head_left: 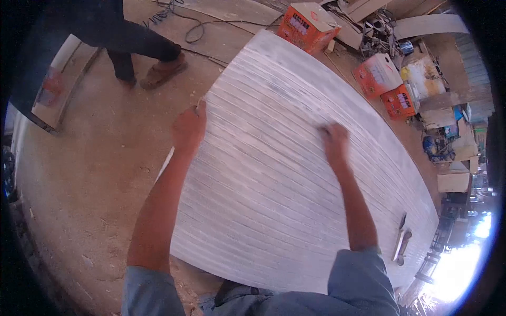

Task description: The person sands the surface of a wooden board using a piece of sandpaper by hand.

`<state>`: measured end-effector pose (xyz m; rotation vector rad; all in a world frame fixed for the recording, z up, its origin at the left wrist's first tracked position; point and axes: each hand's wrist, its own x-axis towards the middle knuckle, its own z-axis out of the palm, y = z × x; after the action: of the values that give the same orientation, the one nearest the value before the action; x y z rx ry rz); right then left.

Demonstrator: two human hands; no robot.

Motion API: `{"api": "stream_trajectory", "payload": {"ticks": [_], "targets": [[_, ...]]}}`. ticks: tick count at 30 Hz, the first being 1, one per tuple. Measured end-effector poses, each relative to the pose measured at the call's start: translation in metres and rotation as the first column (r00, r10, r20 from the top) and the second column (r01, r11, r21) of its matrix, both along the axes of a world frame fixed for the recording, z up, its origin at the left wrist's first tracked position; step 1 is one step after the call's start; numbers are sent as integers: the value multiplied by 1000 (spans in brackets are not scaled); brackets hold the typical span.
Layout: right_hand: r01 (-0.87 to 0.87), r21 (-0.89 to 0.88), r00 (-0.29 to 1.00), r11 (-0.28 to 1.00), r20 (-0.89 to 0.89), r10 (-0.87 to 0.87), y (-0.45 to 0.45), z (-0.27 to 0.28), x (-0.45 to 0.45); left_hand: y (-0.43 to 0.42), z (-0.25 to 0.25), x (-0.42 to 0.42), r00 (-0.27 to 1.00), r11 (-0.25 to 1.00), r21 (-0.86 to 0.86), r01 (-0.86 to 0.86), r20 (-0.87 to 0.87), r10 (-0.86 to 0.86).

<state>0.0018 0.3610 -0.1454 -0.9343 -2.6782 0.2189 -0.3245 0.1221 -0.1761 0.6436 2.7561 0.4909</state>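
a person in grey sleeves bent over a broad, pale panel (pixel 253 210), its face lined with long grooves, in a cluttered workshop. from where i stood, the panel lay directly before the worker, above the dusty floor (pixel 105 174) and reaching almost to the lap. the left hand (pixel 190 126) was at the panel's left edge, its fingers curled closed around the rim. the right hand (pixel 336 142) was over the panel's upper half, blurred, its fingers bent toward the grooves; i could not tell whether they gripped anything. two slim tools (pixel 402 243) lay side by side on the panel, near its right end, beyond the right sleeve (pixel 361 274). at the far end, an orange box (pixel 305 31) stood just beside the panel, with more boxes (pixel 377 76) along its right side. a second person, in dark trousers (pixel 153 42) and brown shoes (pixel 163 71), stood on the left, near a black cable (pixel 195 34).
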Motion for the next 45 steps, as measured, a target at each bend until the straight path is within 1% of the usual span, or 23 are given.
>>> {"api": "stream_trajectory", "payload": {"ticks": [1,2,4,5,7,11,12,13,15,16,20,22,24,25,26,29,33,36,38,39,40,43,45], "targets": [[61,-22,997,998,48,-60,8,6,53,0,-5,1,1000,1000,18,8,-22,-7],[31,15,999,999,-30,-31,13,19,98,0,-2,5,1000,1000,23,15,-10,-15],[119,169,992,978,13,-123,27,24,179,1,13,7,999,999,-11,-36,23,36],[117,172,992,978,20,-122,28,27,187,1,11,7,999,999,-9,-37,30,37],[290,121,955,949,23,-294,26,33,192,-2,7,6,1000,996,83,-8,-22,10],[43,194,989,980,-146,-14,34,-19,69,-1,18,9,998,997,66,-43,37,40],[9,95,996,995,-87,0,24,-16,15,0,24,11,998,998,44,-42,43,40],[-109,163,976,981,-167,137,18,-26,-35,0,28,11,998,999,21,-40,47,39],[-189,103,968,977,-144,203,-5,-14,-124,1,24,9,997,998,-14,-58,43,59],[-239,165,959,957,-116,260,-3,-20,-158,4,23,8,996,997,-32,-70,44,71],[-252,3,949,968,-195,247,-2,-12,-173,5,7,5,998,998,26,-61,26,61],[-200,-41,972,979,-131,194,12,-6,-104,3,1,7,996,996,61,-62,-67,66],[-77,-60,992,995,-102,71,32,-9,-8,2,4,7,999,998,47,-33,-29,35],[3,26,996,1000,-94,0,44,-17,50,0,7,5,1000,1000,31,-5,-2,5],[127,-123,990,984,-45,-133,41,6,89,-3,11,7,1000,999,31,-12,12,12],[211,-109,967,971,-125,-224,47,18,168,-2,18,10,1000,996,89,-17,12,16],[94,-60,993,994,-60,-98,35,4,76,-2,6,5,1000,998,60,10,-3,-10],[-70,-30,990,997,-128,65,7,-8,-76,-1,7,7,999,999,52,-2,-32,4],[-219,138,945,966,-218,245,-1,-32,-182,1,17,8,999,999,38,-19,-49,21],[-225,27,962,974,-149,227,-11,-27,-236,3,21,10,999,999,27,-26,-32,27],[-248,137,937,959,-219,274,-22,-32,-279,2,24,9,999,999,17,-32,-15,33],[-191,106,960,976,-187,209,-34,-19,-313,2,22,7,1000,997,70,-30,-5,31],[-192,116,978,975,-64,200,-18,-23,-298,2,21,7,999,996,77,-39,29,37]]}}
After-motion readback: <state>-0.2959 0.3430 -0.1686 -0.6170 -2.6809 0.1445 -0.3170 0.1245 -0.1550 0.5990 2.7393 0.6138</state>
